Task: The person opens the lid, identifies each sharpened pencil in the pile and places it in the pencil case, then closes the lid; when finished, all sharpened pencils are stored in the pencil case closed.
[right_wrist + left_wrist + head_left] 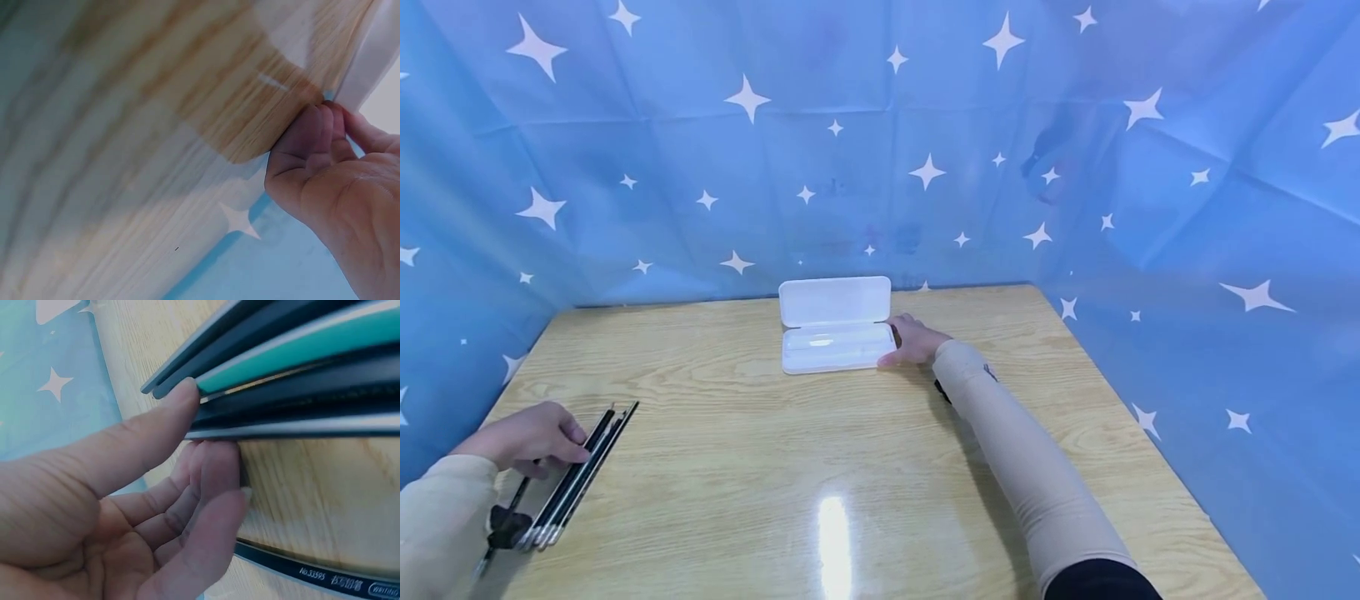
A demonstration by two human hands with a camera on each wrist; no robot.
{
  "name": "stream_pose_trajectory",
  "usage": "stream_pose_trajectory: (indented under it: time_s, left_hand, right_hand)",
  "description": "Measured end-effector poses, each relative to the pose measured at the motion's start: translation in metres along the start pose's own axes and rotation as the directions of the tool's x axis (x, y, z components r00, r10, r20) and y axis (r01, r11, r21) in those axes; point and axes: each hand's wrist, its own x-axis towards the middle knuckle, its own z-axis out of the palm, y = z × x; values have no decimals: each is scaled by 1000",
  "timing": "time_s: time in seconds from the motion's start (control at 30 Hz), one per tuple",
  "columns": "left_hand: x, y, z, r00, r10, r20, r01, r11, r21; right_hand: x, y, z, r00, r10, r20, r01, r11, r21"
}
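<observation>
Several dark pencils [587,475] lie side by side at the table's left, and my left hand [546,435] pinches them near their upper ends. The left wrist view shows the thumb [147,440] on one side of the bundle, fingertips against its other side; one pencil has a green stripe [300,350]. Apart from the bundle, another pencil [312,573] with printed lettering lies under that hand. At the back of the table a white pencil case [838,350] stands with its lid [835,302] raised. My right hand [912,340] grips the case's right end, its fingertips partly hidden.
The wood-grain table [760,467] runs back to a blue curtain [820,167] with white stars, which also hangs along both sides. A bright light reflection [834,546] shows near the front of the tabletop.
</observation>
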Motion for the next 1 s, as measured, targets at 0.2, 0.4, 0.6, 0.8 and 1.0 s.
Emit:
stream_pose_trajectory:
  time_s: [0.2,0.4,0.6,0.8,1.0]
  left_hand:
    - [2,2,4,1000,-4,16,4,1000,-9]
    - [1,3,6,999,15,31,-14,1000,-27]
    - [0,2,5,999,17,41,-15,998,-53]
    - [-1,-2,6,999,15,46,-12,998,-63]
    - [-9,-6,-1,997,57,44,-53,994,-101]
  right_hand:
    - [1,3,0,1000,1,-3,-1,1000,-26]
    - [1,6,2,1000,21,0,-21,1000,-10]
    - [-1,5,1,1000,12,8,-12,1000,-2]
    - [-1,2,2,1000,7,7,-7,1000,-22]
    - [2,-4,3,1000,-13,-2,13,999,-29]
